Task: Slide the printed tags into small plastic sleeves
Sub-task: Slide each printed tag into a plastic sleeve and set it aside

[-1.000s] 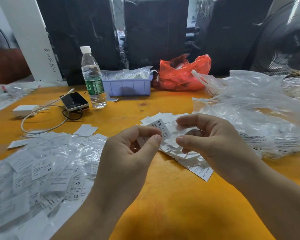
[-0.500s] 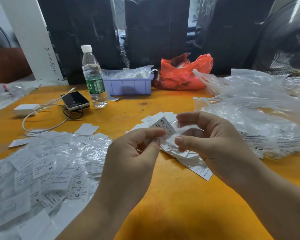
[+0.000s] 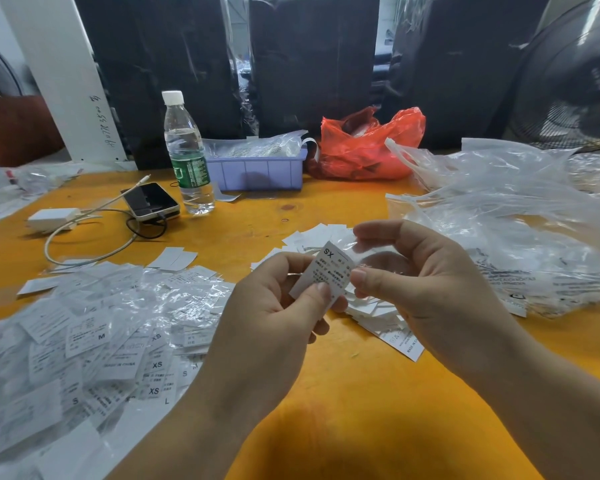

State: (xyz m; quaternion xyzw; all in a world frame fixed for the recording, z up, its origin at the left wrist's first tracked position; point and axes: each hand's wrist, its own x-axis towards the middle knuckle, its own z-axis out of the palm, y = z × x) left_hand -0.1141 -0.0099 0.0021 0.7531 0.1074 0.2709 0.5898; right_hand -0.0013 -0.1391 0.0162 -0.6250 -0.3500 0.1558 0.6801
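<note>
From the head view, the left hand (image 3: pixel 271 320) pinches an XS printed tag (image 3: pixel 326 271) by its lower end, leaving the top free to enter the clear plastic sleeve (image 3: pixel 364 252) that the right hand (image 3: pixel 426 289) pinches above the worktop (image 3: pixel 361 410).

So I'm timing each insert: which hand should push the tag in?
Left. The left hand already pinches the XS tag, angled toward the clear sleeve that the right hand holds.
</note>
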